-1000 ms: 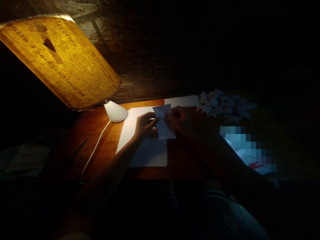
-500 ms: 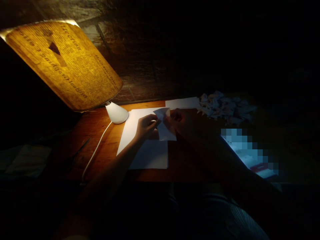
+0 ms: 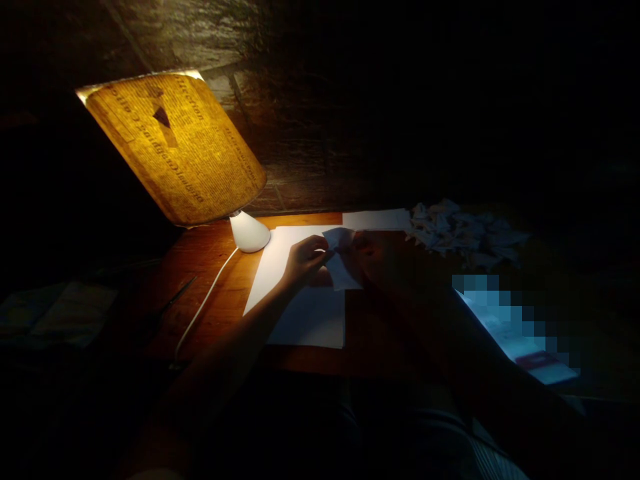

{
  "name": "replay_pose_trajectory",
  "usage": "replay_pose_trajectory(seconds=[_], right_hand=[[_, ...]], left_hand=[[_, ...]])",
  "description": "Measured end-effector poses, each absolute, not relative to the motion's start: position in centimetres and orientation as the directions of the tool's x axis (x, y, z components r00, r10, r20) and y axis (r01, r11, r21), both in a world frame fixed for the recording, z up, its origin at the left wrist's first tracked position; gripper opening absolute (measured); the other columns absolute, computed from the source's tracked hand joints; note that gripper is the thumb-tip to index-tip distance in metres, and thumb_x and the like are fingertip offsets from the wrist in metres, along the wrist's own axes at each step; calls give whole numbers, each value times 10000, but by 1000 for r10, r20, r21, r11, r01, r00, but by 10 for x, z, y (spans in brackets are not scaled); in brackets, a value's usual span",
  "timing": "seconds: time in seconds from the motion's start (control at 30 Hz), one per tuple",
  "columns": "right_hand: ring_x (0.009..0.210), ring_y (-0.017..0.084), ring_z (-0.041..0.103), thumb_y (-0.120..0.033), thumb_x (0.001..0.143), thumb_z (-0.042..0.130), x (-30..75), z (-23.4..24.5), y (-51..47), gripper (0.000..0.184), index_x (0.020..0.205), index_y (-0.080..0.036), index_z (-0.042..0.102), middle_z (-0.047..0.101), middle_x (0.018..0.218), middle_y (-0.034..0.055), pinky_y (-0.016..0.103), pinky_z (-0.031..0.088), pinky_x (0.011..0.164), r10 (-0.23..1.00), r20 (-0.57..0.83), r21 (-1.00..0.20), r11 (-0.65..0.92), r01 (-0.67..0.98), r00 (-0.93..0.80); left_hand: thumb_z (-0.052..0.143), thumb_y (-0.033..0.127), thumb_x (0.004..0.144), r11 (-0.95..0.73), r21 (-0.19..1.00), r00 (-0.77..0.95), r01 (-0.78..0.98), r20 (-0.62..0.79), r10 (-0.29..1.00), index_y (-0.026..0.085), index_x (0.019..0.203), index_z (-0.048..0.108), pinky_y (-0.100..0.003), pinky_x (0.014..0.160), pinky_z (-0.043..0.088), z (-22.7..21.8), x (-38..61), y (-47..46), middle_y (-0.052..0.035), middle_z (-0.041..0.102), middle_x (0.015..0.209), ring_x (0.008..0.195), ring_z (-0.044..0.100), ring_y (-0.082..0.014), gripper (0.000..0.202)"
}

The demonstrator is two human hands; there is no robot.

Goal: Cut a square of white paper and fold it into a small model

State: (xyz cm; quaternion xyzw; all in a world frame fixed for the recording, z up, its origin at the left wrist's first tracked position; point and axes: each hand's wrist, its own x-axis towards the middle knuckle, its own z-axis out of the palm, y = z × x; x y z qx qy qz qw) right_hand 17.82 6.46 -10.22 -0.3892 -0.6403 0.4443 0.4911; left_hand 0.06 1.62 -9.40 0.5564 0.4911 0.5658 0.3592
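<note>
A small piece of white paper [image 3: 343, 272] is held upright between my two hands, pinched in at its middle. My left hand [image 3: 307, 259] grips its left side between thumb and fingers. On the other side my right hand [image 3: 373, 257] is closed on the paper's right edge; its fingers are dim in the shadow. Beneath the hands lies a stack of large white sheets [image 3: 305, 320] on the wooden table [image 3: 215, 267].
A lamp with a newsprint shade [image 3: 180, 147] and white base [image 3: 250, 232] stands at left, its cord [image 3: 203, 300] running forward. Scissors [image 3: 175, 298] lie nearby. Farther back are more white paper [image 3: 375, 219] and a heap of folded papers [image 3: 465, 233]. A lit screen [image 3: 520, 340] glows at right.
The view has shifted, so everything appears lower and farther right. The paper between my hands looks more pinched or creased at its middle. Both hands keep hold of it.
</note>
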Motion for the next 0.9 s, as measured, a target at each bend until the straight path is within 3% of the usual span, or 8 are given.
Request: replay_pose_trajectory(seconds=[0.23,0.37,0.47,0.7,0.9], right_hand=[[636,179,625,-538,682,852,177,-104,66,380,719,-232,629,694,739,20,306,483,583,923,263,-964,262,-42,-280],[707,192,636,-536,694,829,178,-100,64,351,787,-241,664,721,812,35,330,516,657,934,239,-970,244,-16,-265],[665,183,613,-473,738,764,178,-103,64,271,756,-219,671,696,753,37,328,486,642,931,229,-970,243,16,-284],[554,123,497,-359,762,724,177,-104,59,223,682,-212,577,571,606,-25,257,352,521,859,299,-913,384,137,-417],[566,117,489,-352,861,691,175,-105,55,265,685,-215,548,576,633,-21,261,346,553,775,438,-779,580,238,-455]], left_hand=[[872,435,726,-286,945,-93,158,302,949,155,776,668,-227,628,530,-97,-2,18,-15,677,751,698,647,-131,351],[865,434,742,-279,955,-84,105,288,954,140,887,732,-290,738,583,-98,1,17,-67,755,874,774,705,-171,353],[870,467,731,-255,962,-85,94,263,961,136,940,735,-298,740,587,-98,3,15,-77,774,899,781,719,-186,414],[830,464,760,-237,954,-181,183,270,946,164,691,608,-212,541,443,-97,5,11,13,622,645,582,580,-114,380],[782,409,765,-166,961,-215,223,214,953,156,729,648,-221,549,407,-98,5,10,10,627,658,604,556,-124,288]])
